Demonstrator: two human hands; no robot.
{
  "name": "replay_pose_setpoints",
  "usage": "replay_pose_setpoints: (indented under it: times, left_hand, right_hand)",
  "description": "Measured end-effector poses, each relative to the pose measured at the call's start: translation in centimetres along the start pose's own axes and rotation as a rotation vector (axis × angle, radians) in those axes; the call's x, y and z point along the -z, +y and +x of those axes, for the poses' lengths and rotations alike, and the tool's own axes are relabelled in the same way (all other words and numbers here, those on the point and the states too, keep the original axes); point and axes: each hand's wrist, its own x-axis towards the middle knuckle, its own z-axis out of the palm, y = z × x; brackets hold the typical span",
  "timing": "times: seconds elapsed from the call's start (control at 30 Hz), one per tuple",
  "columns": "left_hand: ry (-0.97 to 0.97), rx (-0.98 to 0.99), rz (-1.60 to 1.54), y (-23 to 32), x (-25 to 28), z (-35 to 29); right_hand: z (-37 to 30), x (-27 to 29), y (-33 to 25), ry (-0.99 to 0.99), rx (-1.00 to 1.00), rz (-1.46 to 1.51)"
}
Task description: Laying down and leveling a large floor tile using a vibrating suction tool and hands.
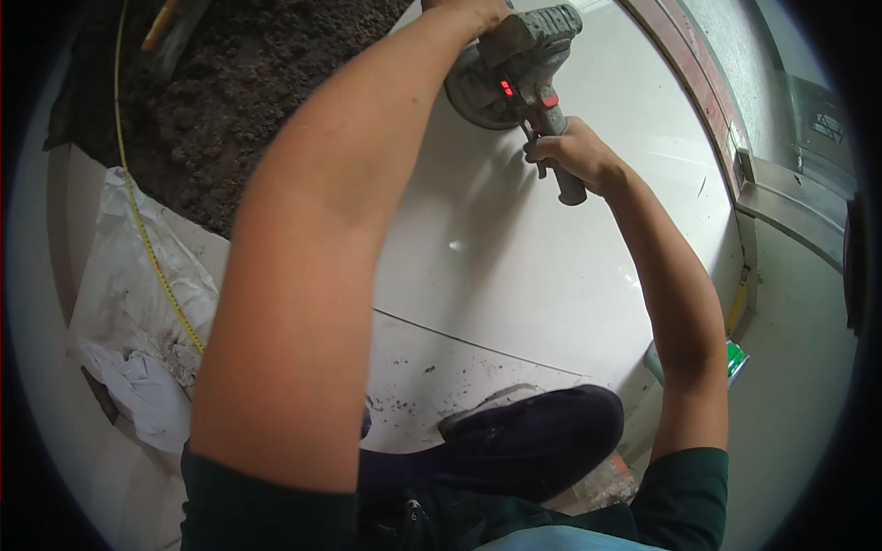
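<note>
A grey battery-powered tile vibrator (528, 69) with a round suction base rests on a large white tile (542, 248). Small red lights glow on its side. My right hand (583, 156) is closed around the grey handle at the tool's near end. At the top edge, my left hand (469, 11) is by the tool's far side; its fingers are mostly cut off by the picture's edge and hidden by the tool, so their grip does not show.
Dark loose mortar (266, 83) lies left of the tile. A yellow tape measure (138, 216) runs past it over a crumpled white sheet (138, 294). Along the right are a reddish strip (666, 28) and a metal frame (795, 207). My bent knee (570, 422) is near the tile's front edge.
</note>
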Motion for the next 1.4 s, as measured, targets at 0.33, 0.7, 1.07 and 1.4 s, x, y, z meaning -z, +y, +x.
replay_pose_setpoints:
  times: [0.33,0.7,1.07,1.4]
  left_hand:
    - [0.068,-0.036,0.036,-0.6,-1.7,-0.3]
    - [0.075,0.07,0.018,0.9,-1.3,-0.1]
    - [0.101,0.063,-0.024,-0.7,-2.2,-0.3]
    - [0.054,0.092,-0.157,-0.4,-2.6,0.0]
  right_hand:
    - [-0.4,-1.5,0.6,0.097,-0.078,0.064]
    - [-1.0,-0.5,-1.0,0.151,-0.05,-0.018]
    - [0.0,-1.5,0.1,0.101,0.013,0.006]
    - [0.0,-1.6,1.3,0.131,0.24,-0.006]
